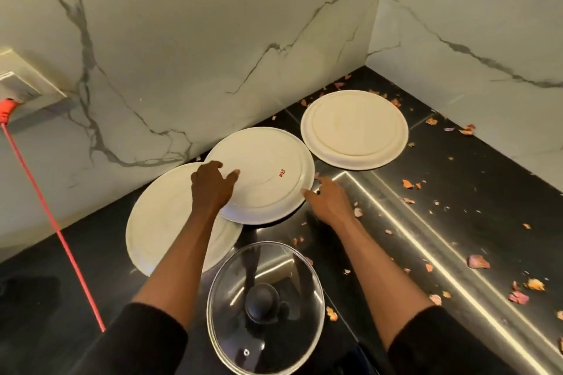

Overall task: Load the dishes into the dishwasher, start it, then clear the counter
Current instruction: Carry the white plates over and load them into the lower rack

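The left hand (213, 189) held the middle plate (268, 173) at its left rim, with the fingers bent over the edge and the thumb splayed flat on the plate's surface. The right hand (327, 201) was fairly open, its fingers stretched out almost straight, and one fingertip touched the plate's lower right rim. I could not tell whether any finger had slipped under it.

That plate sat near the centre of the frame, upside down, white, round and smooth, with a small red mark by its foot ring. Its left side overlapped the left plate (161, 216), so it lay tilted and threw a dark shadow below its lower edge. The far plate (355, 128) lay apart at upper right, also white and face down, a little duller.

At bottom centre was a round glass lid (274, 265) with a metal rim and a black knob (262, 303). The counter (487, 192) was dark and glossy, crossed by a brushed steel strip (426, 237), and dry pinkish petals (478, 261) were scattered over its right half. Behind stood a pale marble wall (213, 39) with grey veins. At the left edge a red cable (45, 201) ran down from a socket (18, 82).
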